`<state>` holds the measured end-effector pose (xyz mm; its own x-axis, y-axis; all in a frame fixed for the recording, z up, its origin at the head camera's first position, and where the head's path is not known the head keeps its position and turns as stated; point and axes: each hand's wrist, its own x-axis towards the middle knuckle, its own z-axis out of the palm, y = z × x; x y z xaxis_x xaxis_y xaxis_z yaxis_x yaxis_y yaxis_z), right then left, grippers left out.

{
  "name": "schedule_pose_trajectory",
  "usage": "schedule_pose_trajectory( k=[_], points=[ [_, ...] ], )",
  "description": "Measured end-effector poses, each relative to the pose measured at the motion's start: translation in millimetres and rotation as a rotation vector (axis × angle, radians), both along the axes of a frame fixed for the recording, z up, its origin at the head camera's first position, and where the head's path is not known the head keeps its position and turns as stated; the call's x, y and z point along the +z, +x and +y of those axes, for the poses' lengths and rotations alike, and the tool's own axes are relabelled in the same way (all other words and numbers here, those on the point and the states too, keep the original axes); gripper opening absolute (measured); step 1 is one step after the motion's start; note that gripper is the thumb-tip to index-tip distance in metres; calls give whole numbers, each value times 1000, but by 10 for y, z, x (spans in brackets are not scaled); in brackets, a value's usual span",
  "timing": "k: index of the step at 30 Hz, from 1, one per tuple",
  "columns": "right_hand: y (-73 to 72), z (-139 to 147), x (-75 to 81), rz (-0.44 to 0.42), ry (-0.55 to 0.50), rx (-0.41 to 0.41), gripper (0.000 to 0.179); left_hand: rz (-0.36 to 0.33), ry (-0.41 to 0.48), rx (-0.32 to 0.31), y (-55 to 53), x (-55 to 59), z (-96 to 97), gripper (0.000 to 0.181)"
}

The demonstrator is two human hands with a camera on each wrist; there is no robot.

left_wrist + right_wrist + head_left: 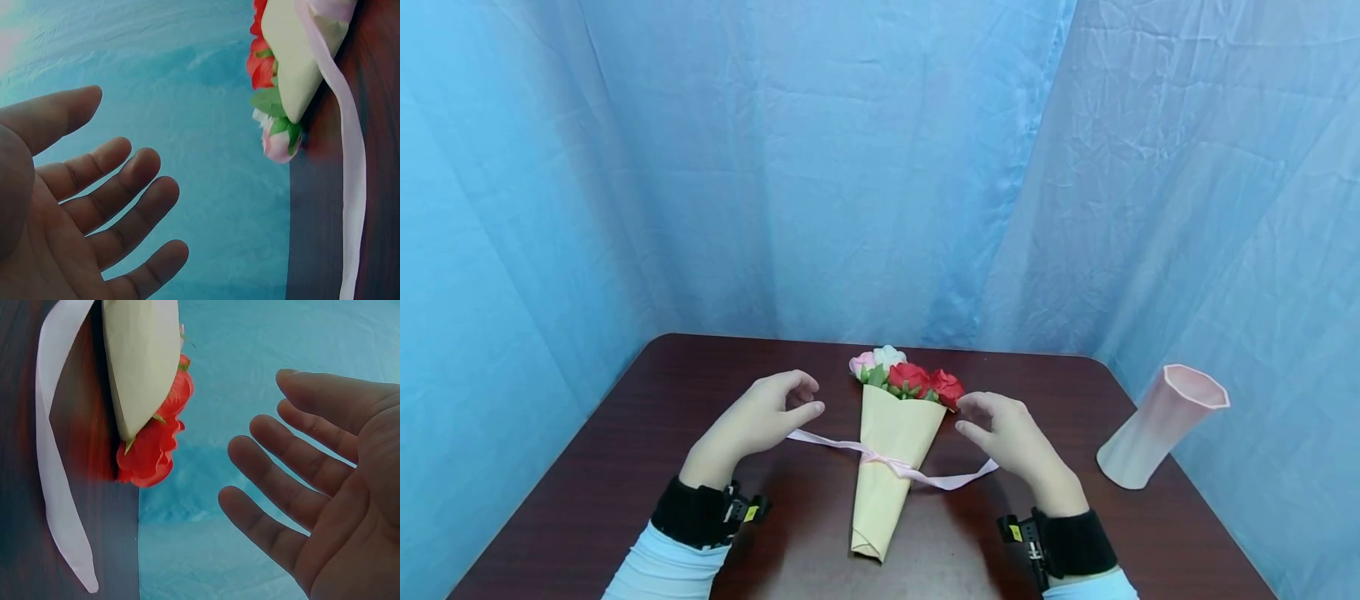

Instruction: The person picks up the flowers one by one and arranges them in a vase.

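A bouquet wrapped in cream paper [891, 433] lies on the table between the hands, its narrow end toward the person. Red flowers [917, 379], a pink one and a white one stick out at its far end with green leaves. Around its middle runs a pale pink ribbon [886, 460], crossed or knotted at the front, with a loose tail to each side. Left of the bouquet, the left hand [767, 412] hovers with relaxed fingers, holding nothing. The right hand [1003, 429] is raised to the right, near the red flowers, its fingers loosely bent and its palm bare.
A pink-and-white vase [1161, 425] stands near the table's right edge, appearing tilted in the head view. The dark brown table [700, 392] has rounded far corners. Blue curtains [865, 167] hang behind it and at both sides.
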<state>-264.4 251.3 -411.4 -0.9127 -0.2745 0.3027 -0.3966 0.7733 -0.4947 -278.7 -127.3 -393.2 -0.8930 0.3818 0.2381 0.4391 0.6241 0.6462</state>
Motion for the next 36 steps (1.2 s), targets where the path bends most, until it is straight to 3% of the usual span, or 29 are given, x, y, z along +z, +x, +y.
schedule_pose_trajectory(
  k=[13, 18, 27, 36],
  points=[
    [27, -217, -84, -148, 3, 86, 34, -81, -61, -45, 37, -108, 254, 26],
    [38, -308, -103, -160, 15, 111, 31, -132, -92, -88, 40, -159, 324, 28],
    [57, -437, -143, -199, 81, 141, 27, -123, -173, -169, 63, -232, 467, 33],
    [48, -508, -176, -179, 153, 215, 20, -136, -259, -217, 69, -311, 589, 20]
  ],
)
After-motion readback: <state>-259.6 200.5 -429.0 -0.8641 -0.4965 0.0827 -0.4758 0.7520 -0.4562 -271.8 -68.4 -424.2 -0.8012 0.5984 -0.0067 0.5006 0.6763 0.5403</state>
